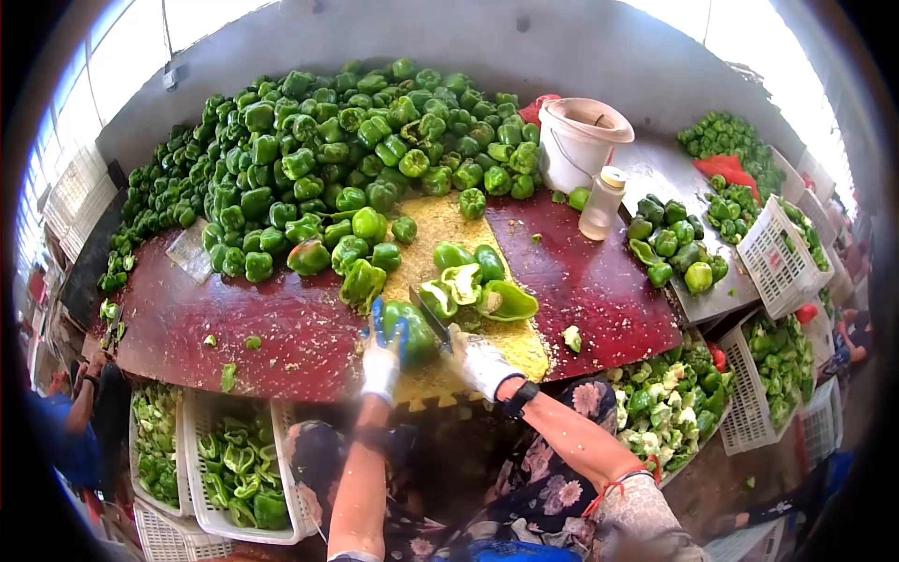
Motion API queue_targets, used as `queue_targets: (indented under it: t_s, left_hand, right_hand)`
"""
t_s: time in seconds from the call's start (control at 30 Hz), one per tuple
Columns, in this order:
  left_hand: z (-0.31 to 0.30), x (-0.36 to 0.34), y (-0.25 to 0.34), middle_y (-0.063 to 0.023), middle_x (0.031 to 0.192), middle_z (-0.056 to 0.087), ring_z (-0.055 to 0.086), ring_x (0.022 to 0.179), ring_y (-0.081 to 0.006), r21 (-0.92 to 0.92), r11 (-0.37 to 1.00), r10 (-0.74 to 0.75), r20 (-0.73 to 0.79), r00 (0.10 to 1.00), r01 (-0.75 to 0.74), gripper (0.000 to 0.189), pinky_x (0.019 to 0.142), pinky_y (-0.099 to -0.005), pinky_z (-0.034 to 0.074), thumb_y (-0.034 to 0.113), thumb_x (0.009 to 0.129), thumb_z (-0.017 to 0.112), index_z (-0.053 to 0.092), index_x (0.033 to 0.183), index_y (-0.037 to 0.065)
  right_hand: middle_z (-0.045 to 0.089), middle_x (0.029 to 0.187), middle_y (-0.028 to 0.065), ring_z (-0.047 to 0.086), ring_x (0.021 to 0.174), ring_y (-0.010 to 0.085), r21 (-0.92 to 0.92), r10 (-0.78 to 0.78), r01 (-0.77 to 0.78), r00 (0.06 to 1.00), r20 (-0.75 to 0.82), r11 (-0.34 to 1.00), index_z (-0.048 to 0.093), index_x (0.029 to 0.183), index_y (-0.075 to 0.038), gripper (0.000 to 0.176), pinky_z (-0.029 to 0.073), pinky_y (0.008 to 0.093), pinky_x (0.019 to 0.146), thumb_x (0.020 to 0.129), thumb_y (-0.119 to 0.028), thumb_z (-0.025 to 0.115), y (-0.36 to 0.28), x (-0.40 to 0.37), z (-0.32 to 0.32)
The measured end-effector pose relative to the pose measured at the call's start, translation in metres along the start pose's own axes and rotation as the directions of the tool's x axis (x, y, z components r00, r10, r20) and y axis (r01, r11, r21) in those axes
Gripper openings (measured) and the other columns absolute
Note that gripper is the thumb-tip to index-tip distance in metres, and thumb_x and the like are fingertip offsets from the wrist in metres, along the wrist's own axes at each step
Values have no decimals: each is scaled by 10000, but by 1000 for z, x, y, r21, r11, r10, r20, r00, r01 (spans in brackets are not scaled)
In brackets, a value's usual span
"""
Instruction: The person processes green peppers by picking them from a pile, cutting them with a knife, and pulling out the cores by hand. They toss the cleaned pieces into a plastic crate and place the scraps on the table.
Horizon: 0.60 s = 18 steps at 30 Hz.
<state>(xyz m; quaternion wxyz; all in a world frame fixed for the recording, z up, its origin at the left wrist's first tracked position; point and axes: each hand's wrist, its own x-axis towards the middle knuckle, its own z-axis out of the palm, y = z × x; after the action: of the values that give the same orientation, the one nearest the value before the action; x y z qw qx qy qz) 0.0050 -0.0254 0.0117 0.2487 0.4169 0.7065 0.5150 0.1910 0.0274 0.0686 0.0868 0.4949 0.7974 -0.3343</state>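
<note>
My left hand (383, 352), in a white glove with blue fingertips, grips a whole green bell pepper (412, 332) on the yellow mat (518, 342). My gloved right hand (476, 360) is closed round the handle of a knife (430, 315). Its blade slants up and to the left, right beside the pepper. Just past the blade lie cut pepper pieces (507, 302), some showing pale insides. Another green pepper (362, 284) rests behind my left hand.
A big heap of green peppers (300, 163) covers the back of the red table (253, 323). A white bucket (567, 155) and a clear bottle (600, 206) stand back right. White crates (192, 440) with cut peppers sit below the left edge. At far left, another person's arm (82, 398) shows.
</note>
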Motion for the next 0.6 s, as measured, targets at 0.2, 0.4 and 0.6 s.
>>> queue_targets:
  t_s: [0.2, 0.4, 0.6]
  left_hand:
    - [4, -12, 4, -182, 1444, 493, 464, 1298, -439, 164, 986, 54, -156, 986, -28, 553, 1153, -466, 290, 427, 1011, 484, 354, 1506, 219]
    - [15, -9, -15, -239, 1353, 534, 502, 1202, -469, 295, 931, 286, -218, 933, -217, 479, 1054, -502, 341, 375, 1056, 412, 375, 1454, 111]
    - [13, -8, -46, -197, 1500, 399, 429, 1306, -441, 950, 173, 547, 126, 827, -260, 441, 1143, -506, 272, 256, 1055, 408, 356, 1461, 91]
  right_hand:
    - [339, 1556, 191, 408, 1400, 295, -197, -138, 143, 990, 40, 970, 310, 1533, -131, 525, 290, 478, 1182, 1037, -280, 395, -16, -7, -20]
    - [164, 1567, 349, 447, 1350, 423, -336, -292, 243, 951, -104, 910, 371, 1489, -116, 530, 448, 424, 1078, 971, -11, 406, -25, -38, -17]
    - [687, 1039, 252, 693, 934, 338, -269, -432, 365, 863, -260, 891, 505, 1320, 15, 427, 539, 451, 818, 994, -239, 399, -7, -9, 46]
